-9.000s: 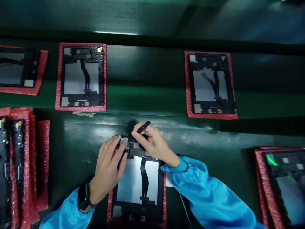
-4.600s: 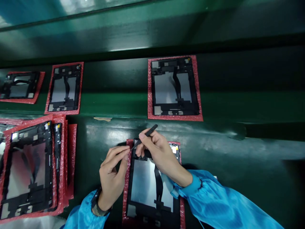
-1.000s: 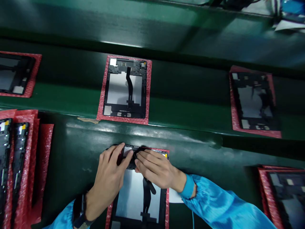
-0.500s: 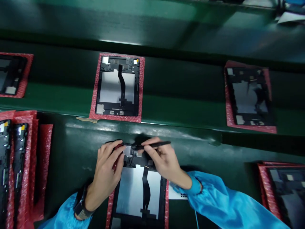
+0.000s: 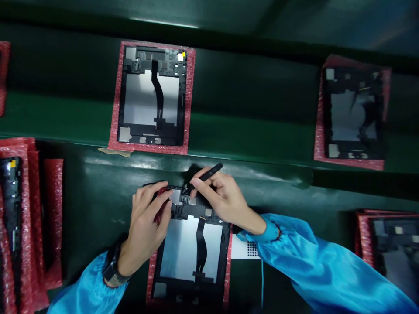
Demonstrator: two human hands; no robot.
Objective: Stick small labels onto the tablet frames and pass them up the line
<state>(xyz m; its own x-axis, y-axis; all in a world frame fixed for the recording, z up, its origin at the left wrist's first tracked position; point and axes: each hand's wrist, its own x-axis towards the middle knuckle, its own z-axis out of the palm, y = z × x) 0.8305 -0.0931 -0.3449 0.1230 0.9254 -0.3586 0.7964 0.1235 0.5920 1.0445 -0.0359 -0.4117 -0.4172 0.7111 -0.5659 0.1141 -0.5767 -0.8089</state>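
Note:
An opened tablet body [image 5: 175, 248], with a black flex cable [image 5: 200, 246] down its silvery middle, lies on red bubble wrap [image 5: 228, 285] in front of me. My left hand [image 5: 149, 218] has its thumb and bent fingers closed on the tablet's upper left corner. A slim black pen-like tool [image 5: 211, 172] is pinched between the thumb and fingers of my right hand [image 5: 225, 196]. Its lower end points at the parts along the tablet's top edge; the exact contact is too small to tell.
On the raised green shelf, similar tablet bodies [image 5: 152, 93] [image 5: 356, 113] rest on bubble wrap. Wrapped units [image 5: 24, 218] stand at the left, and a stack [image 5: 396, 248] sits at the right. By my right sleeve is a white perforated piece [image 5: 240, 247] near a blue cord [image 5: 262, 283].
My right hand has tilted the black tool steeper, its upper end swinging up and to the left. My left hand keeps its hold on the corner. The view has shifted slightly.

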